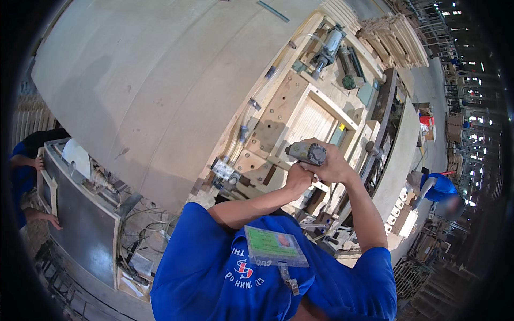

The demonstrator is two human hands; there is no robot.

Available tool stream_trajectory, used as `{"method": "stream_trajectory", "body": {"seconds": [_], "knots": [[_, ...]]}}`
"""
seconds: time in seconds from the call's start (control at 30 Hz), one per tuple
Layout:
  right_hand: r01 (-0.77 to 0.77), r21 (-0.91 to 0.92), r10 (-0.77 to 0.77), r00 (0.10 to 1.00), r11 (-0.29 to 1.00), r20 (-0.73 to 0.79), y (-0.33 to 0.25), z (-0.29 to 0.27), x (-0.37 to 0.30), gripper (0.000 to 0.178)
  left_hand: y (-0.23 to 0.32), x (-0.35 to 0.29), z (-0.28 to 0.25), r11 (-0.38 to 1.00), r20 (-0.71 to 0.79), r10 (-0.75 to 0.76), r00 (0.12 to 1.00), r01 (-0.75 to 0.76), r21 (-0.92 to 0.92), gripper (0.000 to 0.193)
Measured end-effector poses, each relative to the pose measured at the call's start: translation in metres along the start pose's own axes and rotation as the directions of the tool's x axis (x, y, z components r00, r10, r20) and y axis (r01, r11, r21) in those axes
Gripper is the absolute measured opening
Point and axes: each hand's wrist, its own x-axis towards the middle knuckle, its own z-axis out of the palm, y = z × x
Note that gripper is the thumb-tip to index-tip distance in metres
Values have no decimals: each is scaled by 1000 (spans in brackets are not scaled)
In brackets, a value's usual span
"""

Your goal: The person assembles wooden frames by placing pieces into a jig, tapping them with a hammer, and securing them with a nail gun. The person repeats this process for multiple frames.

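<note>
A grey pistol-shaped power tool (304, 152) is gripped in my right hand (333, 165), held over the near end of a pale wooden frame (327, 105). Just below the tool, my left hand (300, 180) is closed, its fingertips close to my right hand. Whatever those fingers hold is hidden. The frame lies in a wooden jig (273, 131) with drilled holes. Air cylinders are mounted on the jig, one silver cylinder (333, 40) at the far end and a smaller one (225, 170) at the near left.
A wide pale board surface (144, 80) spreads to the left. Wooden parts (393, 40) are stacked at the far right. A mallet-like tool (373, 148) stands right of the jig. One co-worker handles a frame (49, 187) at far left; another person (440, 187) bends at right.
</note>
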Motion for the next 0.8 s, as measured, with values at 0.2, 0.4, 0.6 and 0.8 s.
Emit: {"method": "stream_trajectory", "body": {"seconds": [0.2, 0.4, 0.6, 0.8], "knots": [[44, -39, -43, 998, 998, 41, -17, 16, 2, 54, 9, -30, -10, 981, -40, -20, 999, 12, -195, 21], [73, -112, -67, 996, 991, 52, -28, 27, 9, 46, -2, -27, -20, 982, -25, -32, 999, 27, -187, 25], [23, -146, -14, 998, 989, 65, -41, 33, 10, 41, -6, -27, -24, 977, -38, 46, 998, -53, -207, 20], [-4, -206, 21, 997, 978, 79, -33, 40, 8, 46, 1, -35, -29, 993, -33, 37, 999, -40, -113, 12]]}}
